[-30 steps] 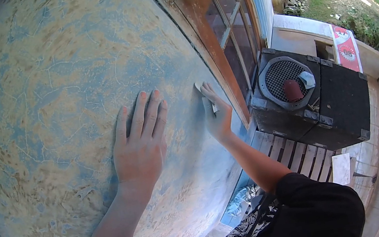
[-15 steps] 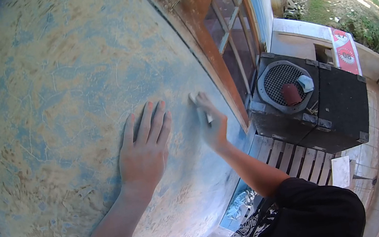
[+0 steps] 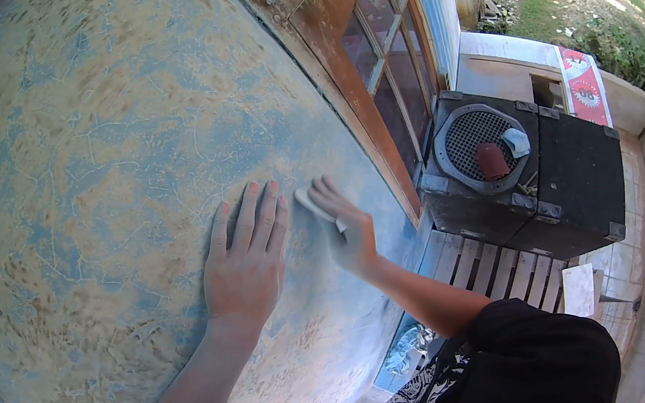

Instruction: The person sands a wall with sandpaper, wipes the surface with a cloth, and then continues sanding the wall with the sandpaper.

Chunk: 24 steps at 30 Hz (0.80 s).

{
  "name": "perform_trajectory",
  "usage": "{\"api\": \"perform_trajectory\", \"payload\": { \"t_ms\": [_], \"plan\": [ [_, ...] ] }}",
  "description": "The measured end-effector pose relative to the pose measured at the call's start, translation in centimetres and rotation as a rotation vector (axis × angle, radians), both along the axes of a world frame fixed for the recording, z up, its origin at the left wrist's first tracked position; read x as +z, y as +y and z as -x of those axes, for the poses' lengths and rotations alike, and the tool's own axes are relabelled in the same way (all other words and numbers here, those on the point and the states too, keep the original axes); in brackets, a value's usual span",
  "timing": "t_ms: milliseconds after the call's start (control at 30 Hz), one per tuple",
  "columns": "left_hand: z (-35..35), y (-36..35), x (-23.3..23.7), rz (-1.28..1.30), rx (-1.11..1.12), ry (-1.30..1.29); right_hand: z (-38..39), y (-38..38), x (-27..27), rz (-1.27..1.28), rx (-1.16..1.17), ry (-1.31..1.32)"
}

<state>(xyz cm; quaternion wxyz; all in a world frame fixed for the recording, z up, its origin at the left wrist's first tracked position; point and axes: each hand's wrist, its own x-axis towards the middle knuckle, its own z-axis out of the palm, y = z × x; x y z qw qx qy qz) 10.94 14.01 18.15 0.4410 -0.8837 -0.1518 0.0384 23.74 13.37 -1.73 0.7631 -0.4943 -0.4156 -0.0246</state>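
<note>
My left hand (image 3: 245, 269) lies flat on the patchy blue and beige wall (image 3: 108, 176), fingers slightly spread, holding nothing. To its right, my right hand (image 3: 348, 227) presses a thin whitish sanding piece (image 3: 315, 205) against the wall. The fingers lie over this piece, and its edges show at the fingertips and near the thumb. Pale dust covers both hands. Fine cracks and rough patches mark the wall, which looks smoother and paler around my right hand.
Right of the wall is a wooden door (image 3: 346, 54) with glass panes. A black speaker box (image 3: 567, 171) stands on a slatted bench (image 3: 488, 264), with a dark red roll (image 3: 492, 161) and a crumpled pale wrapper (image 3: 516, 142) on it. A white board (image 3: 579, 292) lies nearby.
My right hand has moved left and slightly down along the wall with the whitish piece, closer to my left hand. My left hand has barely moved.
</note>
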Motion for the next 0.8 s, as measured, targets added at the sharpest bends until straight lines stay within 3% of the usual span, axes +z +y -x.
{"api": "perform_trajectory", "payload": {
  "t_ms": [133, 233, 300, 400, 533, 600, 700, 767, 800],
  "plan": [
    [0.2, 0.1, 0.1, 0.018, -0.027, -0.019, 0.7, -0.6, -1.5, -0.036, 0.127, -0.182],
    [0.1, 0.2, 0.1, 0.02, -0.044, -0.036, -3.0, 2.4, -3.5, -0.041, -0.005, -0.174],
    [0.2, 0.0, 0.1, 0.014, -0.052, -0.046, -4.5, 3.3, -3.1, -0.023, -0.131, 0.1],
    [0.2, 0.0, 0.5, -0.012, -0.053, -0.072, -1.7, 1.8, 0.4, -0.01, -0.11, 0.07],
    [0.4, -0.1, 1.1, -0.016, -0.053, -0.128, 2.0, 0.4, -0.6, -0.113, 0.049, -0.233],
    [0.6, -0.1, 1.4, -0.025, -0.046, -0.131, 0.0, 1.5, -1.8, -0.157, 0.047, -0.28],
    [0.8, 0.0, 1.3, -0.009, -0.065, -0.152, -2.9, 3.6, -2.2, -0.073, -0.109, -0.138],
    [0.6, 0.1, 1.0, -0.071, -0.078, -0.157, -3.3, 4.9, -1.6, -0.056, -0.232, 0.316],
    [0.6, 0.1, 0.9, -0.064, -0.08, -0.167, -2.4, 4.3, -0.7, -0.051, -0.236, 0.305]
  ]
}}
